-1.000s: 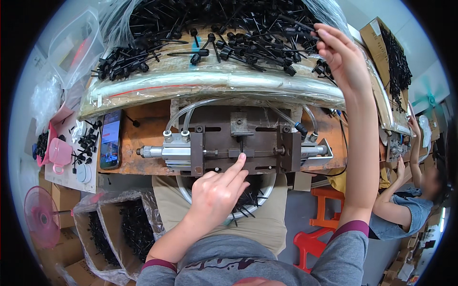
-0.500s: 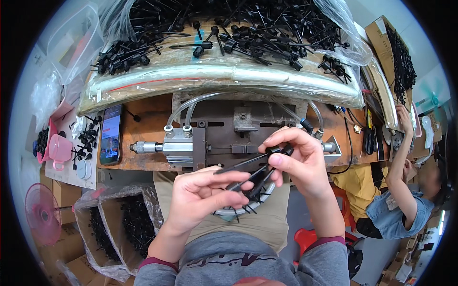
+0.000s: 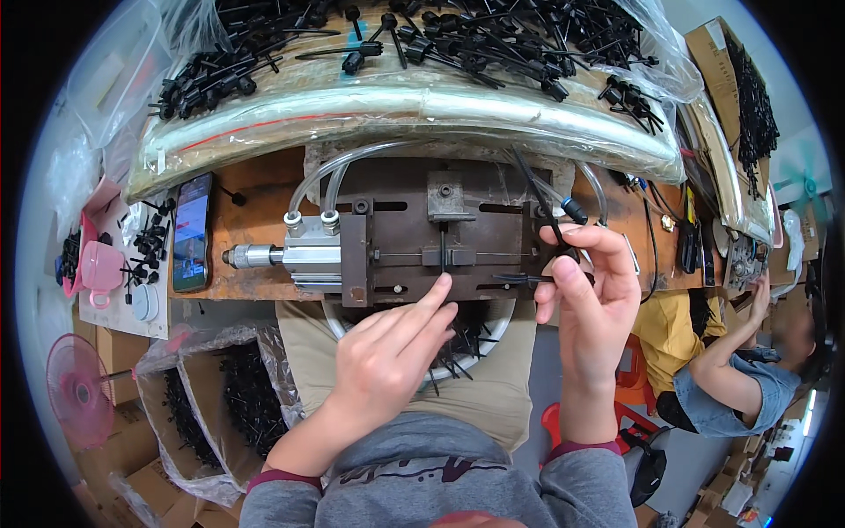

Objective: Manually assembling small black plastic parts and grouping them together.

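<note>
My left hand (image 3: 383, 356) reaches to the front of a dark metal fixture (image 3: 405, 189), fingers stretched out. Its index fingertip is at the lower end of a thin black piece (image 3: 444, 251) standing in the fixture's small centre block. Right of the block, my right hand (image 3: 591, 308) pinches black plastic stemmed parts (image 3: 565, 255); one stem points up and another points left over the plate. Their heads are partly hidden by my fingers. In my lap, below the fixture, a pale-rimmed round container (image 3: 503, 330) holds more black stemmed parts, partly covered by my left hand.
A silver air cylinder (image 3: 314, 267) with clear hoses sits at the fixture's left. Behind, a plastic-wrapped ledge (image 3: 414, 114) carries a heap of black parts. A phone (image 3: 191, 233) leans at left. Bagged boxes (image 3: 216, 414) stand lower left; a co-worker (image 3: 726, 387) sits at right.
My hands have parted. The left moved forward to the fixture's centre block, where a black piece now stands; the right moved rightward, still holding black parts.
</note>
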A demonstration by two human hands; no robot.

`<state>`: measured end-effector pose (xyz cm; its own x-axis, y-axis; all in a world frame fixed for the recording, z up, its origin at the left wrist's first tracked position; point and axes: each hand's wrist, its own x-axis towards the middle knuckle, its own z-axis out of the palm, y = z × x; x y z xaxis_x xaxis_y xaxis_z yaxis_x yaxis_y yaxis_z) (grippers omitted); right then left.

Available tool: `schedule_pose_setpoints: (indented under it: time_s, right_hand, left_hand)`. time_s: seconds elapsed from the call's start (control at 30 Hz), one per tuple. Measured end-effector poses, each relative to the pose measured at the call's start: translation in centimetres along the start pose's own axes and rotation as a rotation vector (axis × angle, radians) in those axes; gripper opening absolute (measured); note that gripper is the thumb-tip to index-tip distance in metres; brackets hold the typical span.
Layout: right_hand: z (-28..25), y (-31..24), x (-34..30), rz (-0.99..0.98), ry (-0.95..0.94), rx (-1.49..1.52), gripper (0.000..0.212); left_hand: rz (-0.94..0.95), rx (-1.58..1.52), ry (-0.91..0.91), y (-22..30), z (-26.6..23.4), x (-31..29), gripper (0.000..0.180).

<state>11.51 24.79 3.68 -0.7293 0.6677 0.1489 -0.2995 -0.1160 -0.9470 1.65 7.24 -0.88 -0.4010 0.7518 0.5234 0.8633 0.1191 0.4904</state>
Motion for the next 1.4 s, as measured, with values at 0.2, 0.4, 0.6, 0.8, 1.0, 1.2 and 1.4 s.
schedule_pose_setpoints:
  time_s: [0.2,0.4,0.6,0.8,1.0,1.2,1.4]
  right_hand:
    - [0.2,1.2,-1.5,-0.156,0.045,-0.055,0.027]
    - [0.6,2.1,-2.1,-0.232,0.122,-0.173,0.023]
    - [0.6,2.9,-3.1,-0.369,0.126,-0.183,0.032]
    - [1.6,4.6,-4.8,-0.547,0.068,-0.529,0.035]
    - [2.0,4.1,-4.6,-0.658,-0.006,-0.755,0.034]
    - [2.3,6.5,-4.5,-0.622,-0.005,-0.665,0.034]
    - [1.8,6.6,-4.1,-0.505,0.001,-0.446,0.038]
  left_hand:
    - [0.024,0.169,-0.017,-0.1,1.5,0.4,0.024]
    - [-0.049,0.148,-0.054,0.1,1.2,0.9,0.026]
    - [-0.169,-0.056,-0.096,0.3,0.5,1.1,0.024]
    - [-0.522,-1.293,-0.148,1.4,0.7,0.4,0.044]
    - [-0.644,-1.677,-0.094,0.4,0.8,-1.5,0.036]
    - [-0.846,-1.827,-0.021,2.3,1.8,-2.1,0.036]
    - [-0.819,-1.602,0.026,2.3,0.8,-2.4,0.037]
